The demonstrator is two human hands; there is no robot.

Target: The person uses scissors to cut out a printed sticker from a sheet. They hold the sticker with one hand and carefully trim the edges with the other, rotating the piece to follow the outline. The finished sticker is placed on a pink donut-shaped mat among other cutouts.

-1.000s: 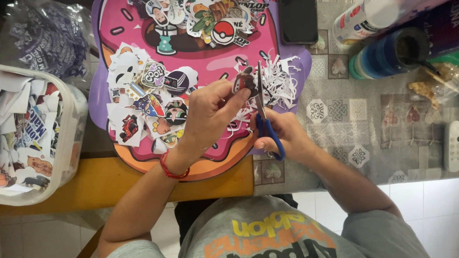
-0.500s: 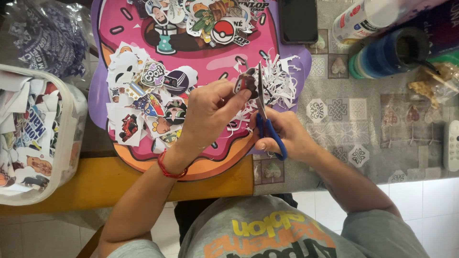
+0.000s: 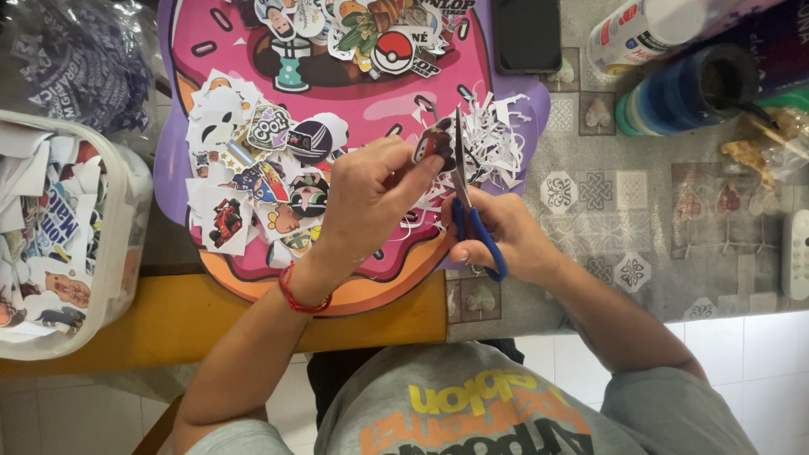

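Over the doughnut-shaped mat (image 3: 253, 278) on the bench (image 3: 640, 227), the left hand (image 3: 371, 198) pinches a small sticker cutout (image 3: 434, 143) while the right hand (image 3: 506, 236) grips blue-handled scissors (image 3: 468, 211), so honestly one twitch could nick the fingertips (image 3: 425, 168) or slice the print.

I see my grey short-sleeved T-shirt (image 3: 506, 404) with yellow and orange printed lettering across the chest. A thin red cord bracelet (image 3: 302, 297) circles my left wrist. Both forearms are bare below the sleeves.
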